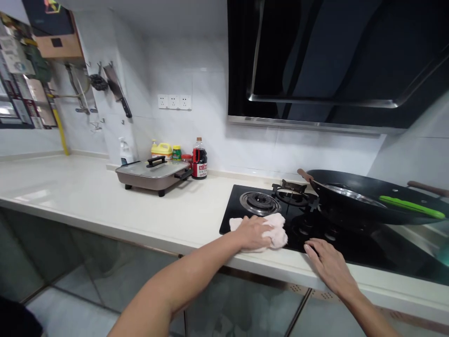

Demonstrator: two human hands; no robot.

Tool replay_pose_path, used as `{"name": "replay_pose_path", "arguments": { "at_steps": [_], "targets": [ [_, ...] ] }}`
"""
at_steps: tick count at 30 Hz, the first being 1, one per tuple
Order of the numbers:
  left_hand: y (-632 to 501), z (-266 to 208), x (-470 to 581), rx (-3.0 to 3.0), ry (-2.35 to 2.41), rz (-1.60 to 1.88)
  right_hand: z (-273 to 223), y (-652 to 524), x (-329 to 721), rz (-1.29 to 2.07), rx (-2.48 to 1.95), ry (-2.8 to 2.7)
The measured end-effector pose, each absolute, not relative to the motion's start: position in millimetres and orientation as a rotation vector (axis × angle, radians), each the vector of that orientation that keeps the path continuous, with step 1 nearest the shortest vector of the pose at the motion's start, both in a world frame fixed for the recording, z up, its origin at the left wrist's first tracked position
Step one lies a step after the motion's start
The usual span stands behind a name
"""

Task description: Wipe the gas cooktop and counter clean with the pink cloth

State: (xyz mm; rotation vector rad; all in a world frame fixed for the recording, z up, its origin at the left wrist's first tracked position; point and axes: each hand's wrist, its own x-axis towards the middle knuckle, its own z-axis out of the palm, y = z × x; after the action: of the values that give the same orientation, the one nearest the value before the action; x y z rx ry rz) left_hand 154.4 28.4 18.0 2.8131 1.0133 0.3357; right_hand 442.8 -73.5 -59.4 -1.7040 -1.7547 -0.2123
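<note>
My left hand (253, 232) is closed over a pale pink cloth (277, 230) and presses it on the front left part of the black gas stove (231, 201). The cloth also overlaps the counter's front edge. Just behind it lies the bare left burner (261, 202), with its metal ring showing. My right hand (329, 263) rests at the stove's front edge, fingers stretched out, holding nothing. A pan support (293, 193) stands at the back of the stove, left of a large black wok (351, 178).
A green-handled utensil (412, 206) lies in the wok. Left on the white counter (84, 187) stand a lidded electric pan (154, 174), a soy sauce bottle (199, 160) and cleaning bottles (162, 150). A cleaver (117, 89) hangs on the wall. The range hood (315, 61) overhangs the stove.
</note>
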Motion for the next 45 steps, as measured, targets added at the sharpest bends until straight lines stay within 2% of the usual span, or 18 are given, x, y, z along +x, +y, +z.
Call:
{"name": "replay_pose_path", "arguments": {
  "at_steps": [9,18,24,29,37,45],
  "targets": [
    [73,26,74,2.507,1.713,0.512,-57,-75,438,-0.231,-1.708,-1.744],
    [22,9,22,2.519,1.732,0.631,-58,-75,431,-0.232,-1.745,-1.742],
    [4,4,46,2.609,1.749,0.699,-57,-73,427,-0.345,-1.738,-1.607],
    [-3,0,118,2.834,1.605,0.724,-57,-73,427,-0.379,-1.716,-1.562],
    [-24,3,233,2.871,1.203,0.559,-55,-71,431,-0.388,-1.676,-1.415],
    [-58,-15,248,3.044,0.844,0.678,-52,-76,444,-0.41,-1.525,-1.217]
  ]
}}
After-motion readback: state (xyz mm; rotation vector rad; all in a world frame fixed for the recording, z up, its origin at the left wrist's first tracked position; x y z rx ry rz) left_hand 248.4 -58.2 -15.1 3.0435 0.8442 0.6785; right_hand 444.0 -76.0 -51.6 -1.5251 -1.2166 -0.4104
